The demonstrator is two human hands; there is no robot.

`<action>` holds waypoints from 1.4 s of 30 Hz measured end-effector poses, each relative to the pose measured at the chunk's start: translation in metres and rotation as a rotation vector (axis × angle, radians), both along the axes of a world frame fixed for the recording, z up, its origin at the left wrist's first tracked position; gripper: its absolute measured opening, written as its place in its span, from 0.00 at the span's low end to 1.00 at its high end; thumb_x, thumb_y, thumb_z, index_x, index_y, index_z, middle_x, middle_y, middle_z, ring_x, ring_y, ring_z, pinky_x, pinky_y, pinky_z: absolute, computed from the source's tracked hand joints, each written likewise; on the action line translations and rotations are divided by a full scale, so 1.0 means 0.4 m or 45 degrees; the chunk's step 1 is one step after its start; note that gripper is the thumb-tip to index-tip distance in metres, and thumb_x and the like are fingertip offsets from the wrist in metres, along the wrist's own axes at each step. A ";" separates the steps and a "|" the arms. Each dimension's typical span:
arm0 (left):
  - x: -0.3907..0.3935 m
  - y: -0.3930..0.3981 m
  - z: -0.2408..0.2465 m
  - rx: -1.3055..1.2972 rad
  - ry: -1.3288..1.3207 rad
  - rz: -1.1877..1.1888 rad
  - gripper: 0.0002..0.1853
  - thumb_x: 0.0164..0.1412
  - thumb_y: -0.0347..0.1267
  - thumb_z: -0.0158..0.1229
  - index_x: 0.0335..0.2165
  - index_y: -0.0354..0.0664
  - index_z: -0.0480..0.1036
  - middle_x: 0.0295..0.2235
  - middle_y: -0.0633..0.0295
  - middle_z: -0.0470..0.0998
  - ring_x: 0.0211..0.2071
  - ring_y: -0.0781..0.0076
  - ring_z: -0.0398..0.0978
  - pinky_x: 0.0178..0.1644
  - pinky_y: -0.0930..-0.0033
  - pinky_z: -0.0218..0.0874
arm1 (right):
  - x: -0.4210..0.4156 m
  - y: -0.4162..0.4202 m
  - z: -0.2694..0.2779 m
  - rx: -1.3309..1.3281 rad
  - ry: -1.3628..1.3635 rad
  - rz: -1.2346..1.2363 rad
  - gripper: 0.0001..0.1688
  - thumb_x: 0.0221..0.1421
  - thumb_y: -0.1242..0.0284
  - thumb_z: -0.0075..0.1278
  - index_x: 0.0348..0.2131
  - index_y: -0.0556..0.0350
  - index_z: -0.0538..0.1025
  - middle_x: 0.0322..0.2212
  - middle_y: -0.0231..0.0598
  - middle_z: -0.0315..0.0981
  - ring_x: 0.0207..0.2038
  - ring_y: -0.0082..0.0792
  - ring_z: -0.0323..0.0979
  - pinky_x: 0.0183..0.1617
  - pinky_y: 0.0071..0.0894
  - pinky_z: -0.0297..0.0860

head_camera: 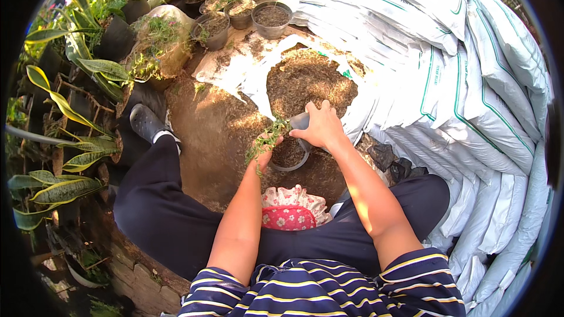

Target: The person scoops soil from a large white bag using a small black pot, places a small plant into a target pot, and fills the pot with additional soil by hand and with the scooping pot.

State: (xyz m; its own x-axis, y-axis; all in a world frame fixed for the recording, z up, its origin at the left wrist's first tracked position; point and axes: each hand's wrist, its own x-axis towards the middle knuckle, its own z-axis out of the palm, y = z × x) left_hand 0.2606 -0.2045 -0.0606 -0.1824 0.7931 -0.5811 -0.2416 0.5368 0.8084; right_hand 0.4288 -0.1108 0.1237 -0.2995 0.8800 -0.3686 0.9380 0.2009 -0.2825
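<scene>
My left hand (263, 154) is closed round a small leafy green plant (269, 138), whose stems hang over the fingers. With my right hand (321, 127) I grip a small grey cup or pot (300, 121), tilted, close to the plant. Below and between both hands, a round plastic pot (288, 168) rests on the ground with soil in it. Just beyond the hands lies an opened white sack (264, 92) holding a brown, loose soil mix (308, 79). The inside of the grey cup is hidden.
White filled sacks (396, 75) are stacked high on the right. Several soil-filled pots (272, 20) stand beyond the opened sack. Variegated snake plants (66, 189) line the left side. Crumpled black plastic (396, 163) lies by my right knee, and a floral fabric item (291, 215) sits between my legs.
</scene>
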 end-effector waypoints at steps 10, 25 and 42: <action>-0.019 0.000 -0.061 -0.048 -0.053 -0.052 0.38 0.52 0.47 0.74 0.59 0.51 0.71 0.63 0.61 0.67 0.63 0.59 0.64 0.69 0.44 0.48 | 0.010 0.001 -0.023 0.138 0.096 0.078 0.44 0.42 0.49 0.71 0.52 0.51 0.73 0.51 0.56 0.64 0.55 0.60 0.67 0.56 0.54 0.71; -0.088 -0.039 -0.012 0.098 0.160 -0.052 0.17 0.63 0.17 0.55 0.46 0.47 0.79 0.44 0.66 0.79 0.38 0.78 0.73 0.41 0.72 0.66 | 0.263 0.191 -0.206 0.430 0.423 -0.693 0.42 0.43 0.55 0.73 0.53 0.48 0.70 0.49 0.54 0.64 0.53 0.58 0.68 0.56 0.51 0.69; -0.069 -0.086 0.027 -0.266 -0.064 -0.007 0.15 0.64 0.26 0.62 0.27 0.53 0.65 0.29 0.73 0.69 0.34 0.77 0.71 0.49 0.63 0.71 | 0.214 0.219 -0.418 0.337 0.501 -1.005 0.56 0.40 0.52 0.71 0.61 0.48 0.61 0.53 0.57 0.65 0.53 0.58 0.71 0.58 0.51 0.69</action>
State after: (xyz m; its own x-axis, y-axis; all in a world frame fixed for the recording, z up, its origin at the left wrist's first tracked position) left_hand 0.2330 -0.2391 -0.0496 -0.1453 0.6551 -0.7414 -0.2753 0.6930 0.6663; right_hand 0.5144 -0.0231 -0.0434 0.3625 0.9236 -0.1245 0.6768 -0.3527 -0.6461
